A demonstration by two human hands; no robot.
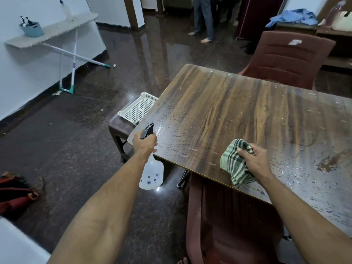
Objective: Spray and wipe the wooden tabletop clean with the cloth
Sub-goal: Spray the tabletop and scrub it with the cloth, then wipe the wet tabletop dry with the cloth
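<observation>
Head view: hands working at the wooden bench (238, 111).
Left hand (144, 144) is gripping the spray bottle (152, 172) just off the bench's corner; right hand (256, 159) is clutching the checked cloth (233, 164) on the bench's near edge.

Two chairs (287, 58) (228, 221) (both maroon), one spray bottle (152, 172), one cloth (236, 162).

spray bottle (151, 173) sat off tabletop's (238, 111) left corner, cloth (235, 161) on near edge to its right. tray (137, 108) on side table (119, 124) left; chair (287, 58) behind, another (228, 221) tucked under front.
</observation>
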